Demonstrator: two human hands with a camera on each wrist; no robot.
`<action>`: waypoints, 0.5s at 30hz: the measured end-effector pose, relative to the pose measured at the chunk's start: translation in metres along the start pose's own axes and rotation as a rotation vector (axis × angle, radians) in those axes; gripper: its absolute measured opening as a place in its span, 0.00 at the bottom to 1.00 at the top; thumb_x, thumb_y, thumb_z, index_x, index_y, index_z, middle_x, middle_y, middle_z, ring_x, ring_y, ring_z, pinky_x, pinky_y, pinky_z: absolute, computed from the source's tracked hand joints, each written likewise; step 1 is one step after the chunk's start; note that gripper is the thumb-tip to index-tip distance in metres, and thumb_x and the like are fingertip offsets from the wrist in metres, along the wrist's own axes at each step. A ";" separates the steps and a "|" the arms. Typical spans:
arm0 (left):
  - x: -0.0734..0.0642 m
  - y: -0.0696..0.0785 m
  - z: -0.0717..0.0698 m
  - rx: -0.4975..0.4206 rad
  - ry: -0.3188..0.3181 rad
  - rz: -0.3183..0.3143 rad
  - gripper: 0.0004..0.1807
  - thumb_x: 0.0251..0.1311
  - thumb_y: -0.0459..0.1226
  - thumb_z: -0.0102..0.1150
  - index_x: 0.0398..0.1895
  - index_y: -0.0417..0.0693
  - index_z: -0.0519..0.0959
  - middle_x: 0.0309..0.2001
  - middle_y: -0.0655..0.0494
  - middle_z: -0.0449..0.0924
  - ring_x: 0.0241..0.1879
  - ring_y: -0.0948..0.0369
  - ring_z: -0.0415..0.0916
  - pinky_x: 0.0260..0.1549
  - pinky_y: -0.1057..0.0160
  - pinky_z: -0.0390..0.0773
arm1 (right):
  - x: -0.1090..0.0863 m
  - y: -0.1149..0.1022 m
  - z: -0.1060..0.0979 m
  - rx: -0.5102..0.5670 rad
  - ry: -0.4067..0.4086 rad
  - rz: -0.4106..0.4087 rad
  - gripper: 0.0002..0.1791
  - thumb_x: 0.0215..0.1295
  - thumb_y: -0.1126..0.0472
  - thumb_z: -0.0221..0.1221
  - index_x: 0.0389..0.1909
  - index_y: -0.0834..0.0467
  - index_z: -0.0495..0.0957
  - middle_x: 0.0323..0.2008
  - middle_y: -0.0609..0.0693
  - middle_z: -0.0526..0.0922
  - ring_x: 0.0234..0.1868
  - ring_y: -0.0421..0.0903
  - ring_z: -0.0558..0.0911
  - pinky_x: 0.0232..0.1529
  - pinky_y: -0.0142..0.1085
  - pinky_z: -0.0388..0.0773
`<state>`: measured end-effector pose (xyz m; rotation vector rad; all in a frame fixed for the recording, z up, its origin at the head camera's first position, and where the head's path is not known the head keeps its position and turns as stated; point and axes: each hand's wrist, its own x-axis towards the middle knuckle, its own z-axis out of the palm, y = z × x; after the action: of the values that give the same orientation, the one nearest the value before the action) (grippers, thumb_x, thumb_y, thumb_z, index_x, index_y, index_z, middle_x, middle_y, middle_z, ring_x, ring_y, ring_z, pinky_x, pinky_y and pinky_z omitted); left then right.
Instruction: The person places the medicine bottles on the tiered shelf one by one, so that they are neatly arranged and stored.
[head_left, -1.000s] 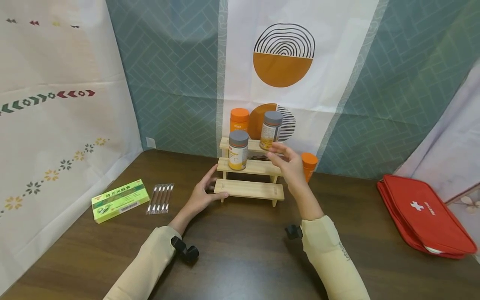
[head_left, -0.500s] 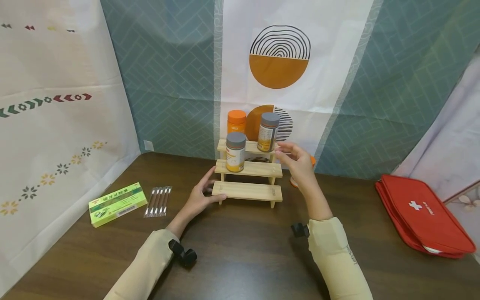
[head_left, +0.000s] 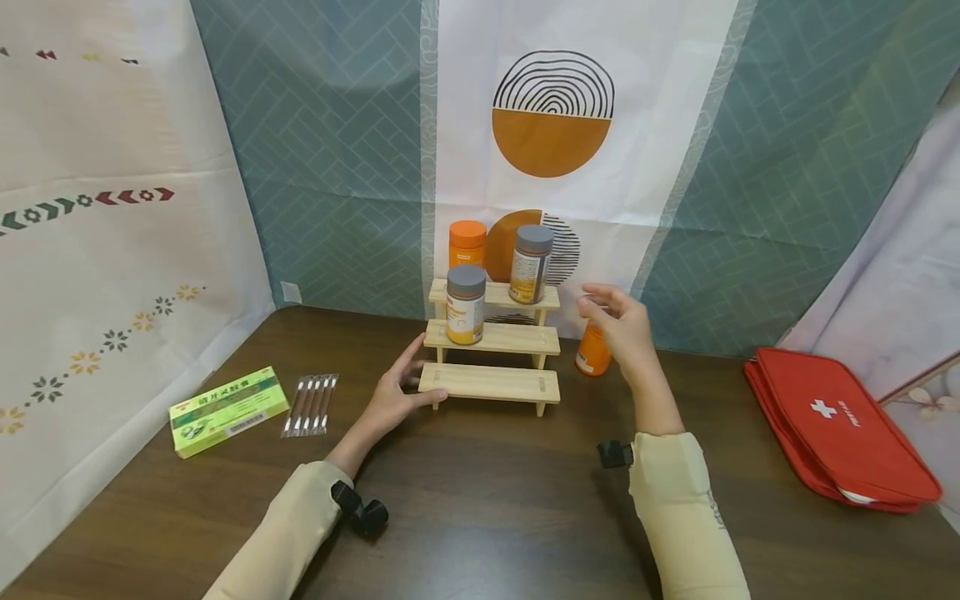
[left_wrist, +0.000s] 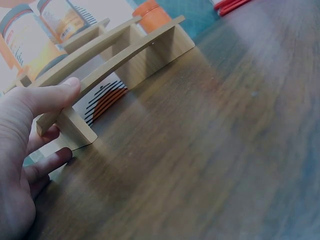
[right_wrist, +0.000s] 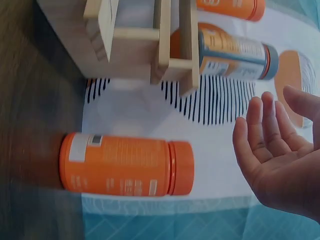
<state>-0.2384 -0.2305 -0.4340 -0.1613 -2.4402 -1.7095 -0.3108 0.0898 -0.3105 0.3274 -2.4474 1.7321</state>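
Note:
My left hand grips the left end of a three-step wooden stand. In the left wrist view its thumb lies on the lowest step and other fingers are beneath it. A grey-capped pill bottle stands on the middle step. Another grey-capped bottle and an orange bottle are on the top step, the orange one partly hidden. My right hand hovers right of the stand with loosely bent fingers, holding nothing. Behind and below it an orange bottle stands upright on the table, apart from the hand.
A green-yellow medicine box and a pack of cotton swabs lie on the table at the left. At the right is a red first aid pouch. A patterned cloth hangs behind the stand.
My right hand has drawn away to the right from the grey-capped bottle on the top step, which stays standing there. The left hand keeps its place on the stand.

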 end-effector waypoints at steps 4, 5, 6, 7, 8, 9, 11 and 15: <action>0.000 0.001 0.000 0.003 -0.007 0.008 0.54 0.53 0.36 0.71 0.78 0.67 0.48 0.61 0.40 0.76 0.51 0.48 0.78 0.55 0.47 0.70 | 0.002 0.004 -0.009 0.019 0.036 0.032 0.25 0.69 0.51 0.57 0.63 0.59 0.73 0.40 0.38 0.80 0.39 0.31 0.80 0.51 0.28 0.76; 0.000 0.001 0.000 0.006 -0.009 0.008 0.54 0.53 0.36 0.71 0.78 0.66 0.48 0.62 0.40 0.76 0.51 0.48 0.78 0.55 0.47 0.70 | 0.002 0.005 -0.010 0.024 0.042 0.036 0.25 0.69 0.51 0.57 0.63 0.59 0.73 0.38 0.35 0.79 0.40 0.32 0.80 0.51 0.28 0.77; 0.000 0.001 0.001 0.004 -0.009 0.007 0.54 0.53 0.36 0.71 0.78 0.66 0.48 0.62 0.39 0.76 0.51 0.48 0.78 0.55 0.47 0.70 | 0.003 0.006 -0.012 0.030 0.050 0.039 0.26 0.69 0.51 0.57 0.63 0.60 0.73 0.37 0.33 0.78 0.40 0.34 0.80 0.51 0.28 0.77; 0.000 0.001 0.001 0.000 -0.008 0.004 0.54 0.53 0.36 0.71 0.78 0.66 0.48 0.62 0.39 0.76 0.51 0.48 0.78 0.56 0.46 0.70 | 0.003 0.007 -0.013 0.040 0.059 0.043 0.25 0.69 0.51 0.58 0.63 0.60 0.73 0.36 0.32 0.78 0.41 0.35 0.80 0.52 0.28 0.77; 0.000 0.001 0.001 0.000 -0.008 0.002 0.54 0.53 0.36 0.71 0.78 0.67 0.48 0.62 0.39 0.75 0.51 0.47 0.78 0.56 0.46 0.70 | 0.003 0.008 -0.014 0.044 0.072 0.045 0.25 0.69 0.52 0.58 0.63 0.60 0.73 0.36 0.31 0.77 0.42 0.36 0.79 0.51 0.29 0.77; 0.000 0.001 0.001 0.003 -0.008 0.001 0.54 0.54 0.36 0.71 0.78 0.67 0.48 0.62 0.39 0.75 0.51 0.47 0.78 0.56 0.45 0.70 | 0.004 0.009 -0.014 0.047 0.088 0.048 0.25 0.69 0.52 0.58 0.63 0.60 0.73 0.36 0.31 0.77 0.42 0.36 0.79 0.51 0.28 0.76; 0.000 0.001 0.001 0.003 -0.009 0.004 0.53 0.54 0.35 0.71 0.78 0.66 0.48 0.62 0.38 0.75 0.52 0.46 0.77 0.57 0.44 0.69 | 0.005 0.012 -0.016 0.059 0.122 0.058 0.25 0.68 0.53 0.59 0.63 0.59 0.72 0.37 0.32 0.78 0.43 0.35 0.77 0.50 0.28 0.75; -0.001 0.001 0.000 0.005 -0.008 0.004 0.53 0.54 0.35 0.70 0.78 0.63 0.48 0.63 0.38 0.74 0.51 0.45 0.77 0.57 0.43 0.69 | 0.007 0.018 -0.016 0.080 0.183 0.080 0.26 0.67 0.54 0.60 0.64 0.59 0.72 0.45 0.41 0.81 0.44 0.34 0.75 0.50 0.27 0.71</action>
<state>-0.2374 -0.2299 -0.4329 -0.1726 -2.4487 -1.7041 -0.3229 0.1103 -0.3202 0.0752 -2.2957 1.8071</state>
